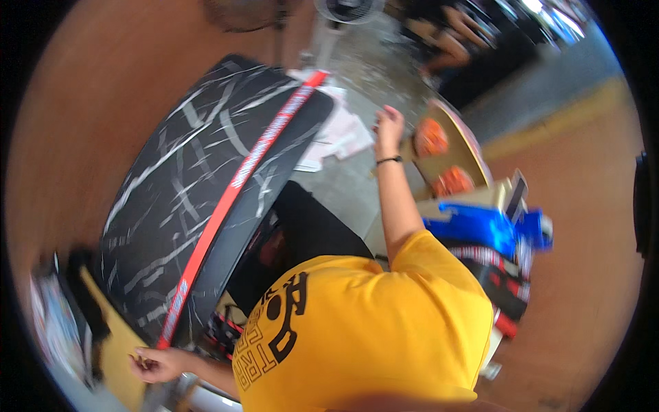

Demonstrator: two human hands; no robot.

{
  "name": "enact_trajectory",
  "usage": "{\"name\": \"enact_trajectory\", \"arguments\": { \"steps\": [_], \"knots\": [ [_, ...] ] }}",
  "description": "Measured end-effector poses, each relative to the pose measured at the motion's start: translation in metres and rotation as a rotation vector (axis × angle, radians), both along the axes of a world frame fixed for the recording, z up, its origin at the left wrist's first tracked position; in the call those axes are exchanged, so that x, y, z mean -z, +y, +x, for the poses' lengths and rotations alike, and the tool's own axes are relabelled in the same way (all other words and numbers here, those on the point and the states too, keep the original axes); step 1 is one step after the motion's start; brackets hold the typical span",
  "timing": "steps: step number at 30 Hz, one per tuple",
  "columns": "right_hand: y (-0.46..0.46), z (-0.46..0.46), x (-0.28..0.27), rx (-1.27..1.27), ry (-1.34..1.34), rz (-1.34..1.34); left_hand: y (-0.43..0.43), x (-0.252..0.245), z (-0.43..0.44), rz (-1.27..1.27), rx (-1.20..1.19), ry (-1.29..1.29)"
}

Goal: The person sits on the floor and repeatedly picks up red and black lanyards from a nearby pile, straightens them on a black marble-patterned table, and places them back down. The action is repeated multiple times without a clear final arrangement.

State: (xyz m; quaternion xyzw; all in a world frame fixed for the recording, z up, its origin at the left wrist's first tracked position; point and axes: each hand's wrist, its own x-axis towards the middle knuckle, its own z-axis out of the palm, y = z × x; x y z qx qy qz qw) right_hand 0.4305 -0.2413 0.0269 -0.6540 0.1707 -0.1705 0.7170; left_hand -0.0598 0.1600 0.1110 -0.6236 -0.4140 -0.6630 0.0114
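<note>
A long red strap (216, 219) with white lettering lies diagonally across a black, white-veined marble-pattern tabletop (154, 206). My left hand (157, 364) is at the strap's near end, just past the table's lower edge; its fingers are curled, and whether they grip the strap cannot be told. Beyond the other side of the table, my right hand (389, 123) is raised over the grey floor with its fingers partly bent. Nothing plain shows in it, and a dark band circles that wrist. The strap's far end (319, 77) reaches the table's upper right edge, apart from my right hand.
White papers (342, 136) lie beyond the table's right edge. To the right, a cardboard box (463, 134) holds orange bundles (431, 137), near blue shiny packaging (471, 226) and black-and-red straps (497, 288). A fan (350, 7) stands at the top; another person (448, 41) sits at the upper right.
</note>
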Motion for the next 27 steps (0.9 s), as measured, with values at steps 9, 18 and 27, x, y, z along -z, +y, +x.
{"name": "enact_trajectory", "arguments": {
  "steps": [9, 18, 27],
  "knots": [
    [-0.095, -0.105, -0.117, 0.182, -0.427, -0.339, -0.132, 0.033, 0.147, -0.403, 1.469, 0.691],
    [-0.142, -0.186, -0.174, 0.269, -0.427, -0.637, -0.137, 0.057, 0.149, -0.193, 1.36, 0.943],
    [-0.104, -0.186, -0.155, -0.01, -0.297, -0.736, -0.145, 0.062, 0.149, -0.191, 1.217, 0.963]
  ]
}}
